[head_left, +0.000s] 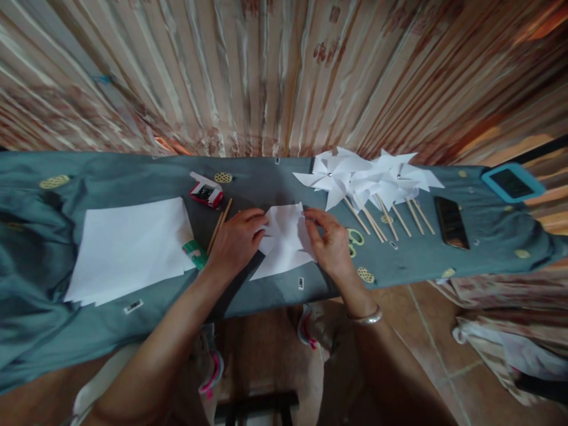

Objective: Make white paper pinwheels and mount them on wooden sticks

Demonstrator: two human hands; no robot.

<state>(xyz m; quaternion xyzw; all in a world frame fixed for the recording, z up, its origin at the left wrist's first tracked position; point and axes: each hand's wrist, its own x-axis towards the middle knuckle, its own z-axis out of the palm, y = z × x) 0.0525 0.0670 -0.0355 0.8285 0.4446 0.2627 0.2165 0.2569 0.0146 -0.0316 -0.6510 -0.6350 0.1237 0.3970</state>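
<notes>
A white sheet of paper (286, 234) with cut, pointed flaps lies on the cloth between my hands. My left hand (238, 239) has its fingers bent and closed on the left flap of this paper. At the right edge, my right hand (329, 239) pinches the paper between thumb and fingers. Finished paper pinwheels (331, 174) lie overlapping at the back right, their wooden sticks (400, 220) pointing toward me. Just left of my left hand are loose wooden sticks (218, 228) and a green-and-white glue tube (194, 254). Green-handled scissors (355, 239) are partly hidden behind my right hand.
A stack of white paper (128, 248) covers the table's left part. Behind it stands an open red-and-white small box (206, 192). A dark phone (451, 222) and a blue-framed device (513, 181) lie to the right. A curtain (266, 77) hangs along the far edge.
</notes>
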